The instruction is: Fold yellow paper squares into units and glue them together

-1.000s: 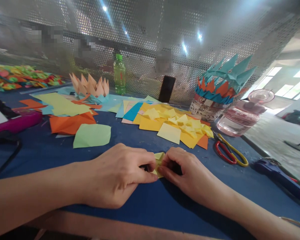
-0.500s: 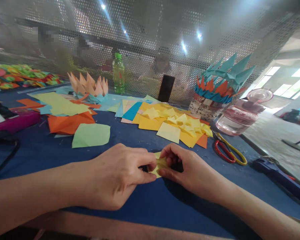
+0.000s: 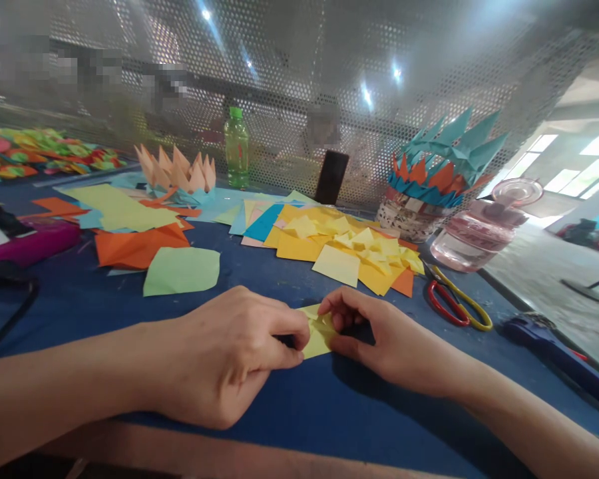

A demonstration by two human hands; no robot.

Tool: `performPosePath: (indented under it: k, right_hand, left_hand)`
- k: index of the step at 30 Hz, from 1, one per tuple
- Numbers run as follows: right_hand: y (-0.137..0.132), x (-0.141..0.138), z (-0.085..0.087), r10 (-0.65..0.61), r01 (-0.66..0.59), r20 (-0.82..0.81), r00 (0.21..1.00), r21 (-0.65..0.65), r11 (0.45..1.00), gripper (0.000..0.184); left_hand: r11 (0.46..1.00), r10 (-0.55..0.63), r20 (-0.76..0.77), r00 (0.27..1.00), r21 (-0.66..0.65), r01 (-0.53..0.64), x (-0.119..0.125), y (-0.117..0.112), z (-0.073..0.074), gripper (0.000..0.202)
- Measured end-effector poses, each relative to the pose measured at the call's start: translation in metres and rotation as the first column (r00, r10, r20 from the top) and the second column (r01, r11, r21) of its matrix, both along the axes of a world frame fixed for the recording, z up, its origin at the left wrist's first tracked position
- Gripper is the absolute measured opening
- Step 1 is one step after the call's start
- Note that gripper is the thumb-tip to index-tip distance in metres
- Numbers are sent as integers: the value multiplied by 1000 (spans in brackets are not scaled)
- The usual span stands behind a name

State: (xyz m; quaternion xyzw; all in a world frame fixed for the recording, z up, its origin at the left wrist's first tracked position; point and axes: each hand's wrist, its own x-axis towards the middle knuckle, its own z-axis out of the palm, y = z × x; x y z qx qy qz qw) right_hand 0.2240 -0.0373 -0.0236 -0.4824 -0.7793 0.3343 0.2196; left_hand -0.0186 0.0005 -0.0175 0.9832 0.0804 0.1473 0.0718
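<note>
Two hands, ours: left hand [image 3: 224,352] and right hand [image 3: 379,339] both pinch, narrow, a small folded yellow paper [image 3: 318,331] at lower centre, just above blue table [image 3: 259,406]. Best to align edges, press creases firm.

Ahead of my left hand [image 3: 224,356] and right hand [image 3: 384,342], a strip of blue tabletop [image 3: 264,276] gave me passage; beyond it, the yellow paper pile [image 3: 347,256] blocked the way forward, with scissors [image 3: 449,304] lying right and a green paper sheet [image 3: 182,271] left.
</note>
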Motion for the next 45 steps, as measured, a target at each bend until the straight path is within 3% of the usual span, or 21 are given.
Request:
performPosePath:
  k: [15,24,30,37,45]
  right_hand:
    - [-2,-7,-7,45,-55,53,998,187,981,7]
    - [-4,-10,-9,-27,27,-113,993,-3,1000,17]
    - [-4,-11,-3,-16,17,-17,1000,56,998,7]
    - [-11,-16,-2,-65,64,-72,995,-16,998,9]
    - [-5,-6,-8,59,-56,-11,998,208,977,15]
  left_hand:
    - [999,26,-7,1000,-37,-26,-1,0,-3,28]
    - [999,26,16,1000,-19,-26,-1,1,-5,31]
    - [999,8,-24,1000,49,-7,-2,0,-1,36]
    - [999,4,-36,999,45,-2,-1,4,5,36]
    - [999,-3,-38,999,38,5,-2,3,3,35]
